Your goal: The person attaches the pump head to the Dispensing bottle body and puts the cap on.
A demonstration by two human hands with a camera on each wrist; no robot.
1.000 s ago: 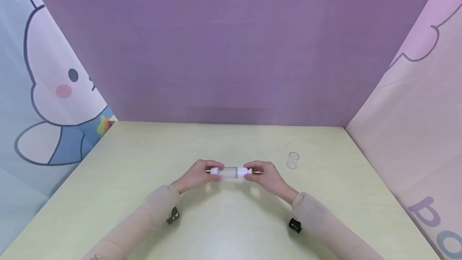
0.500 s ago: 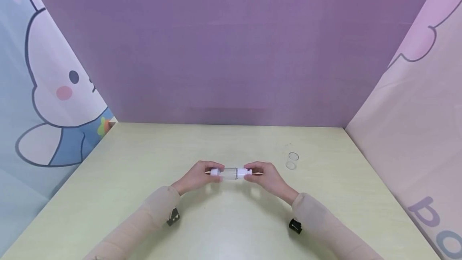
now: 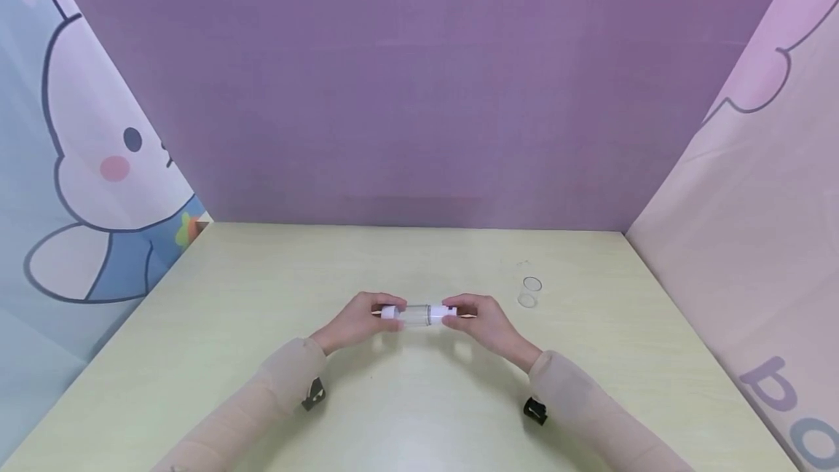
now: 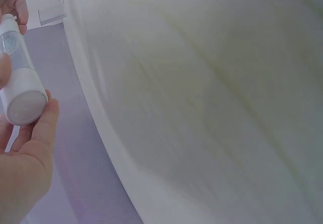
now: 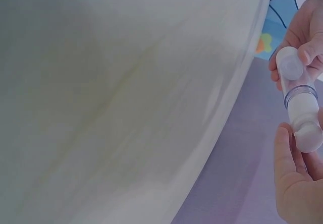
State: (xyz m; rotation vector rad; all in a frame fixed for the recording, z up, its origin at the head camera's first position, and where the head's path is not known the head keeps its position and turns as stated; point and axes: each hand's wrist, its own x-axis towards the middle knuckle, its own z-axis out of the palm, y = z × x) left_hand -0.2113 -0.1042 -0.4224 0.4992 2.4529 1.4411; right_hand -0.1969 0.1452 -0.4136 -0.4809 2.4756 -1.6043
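A small clear pump bottle [image 3: 414,315] with a white base and a white pump head lies sideways between both hands, held above the table. My left hand [image 3: 359,322] pinches its white base between thumb and fingers; the left wrist view shows the round bottom of the bottle [image 4: 26,105] facing the camera. On the other end, my right hand [image 3: 488,325] grips the white pump head [image 5: 307,133]. A clear cylindrical cap [image 3: 529,292] stands upright on the table, right of and beyond the right hand.
The pale wooden table [image 3: 419,399] reaches back to a purple panel [image 3: 419,93]. Printed cloth walls flank it, one with a cartoon rabbit [image 3: 118,144] on the left. A black wrist strap piece [image 3: 535,410] hangs below the right sleeve.
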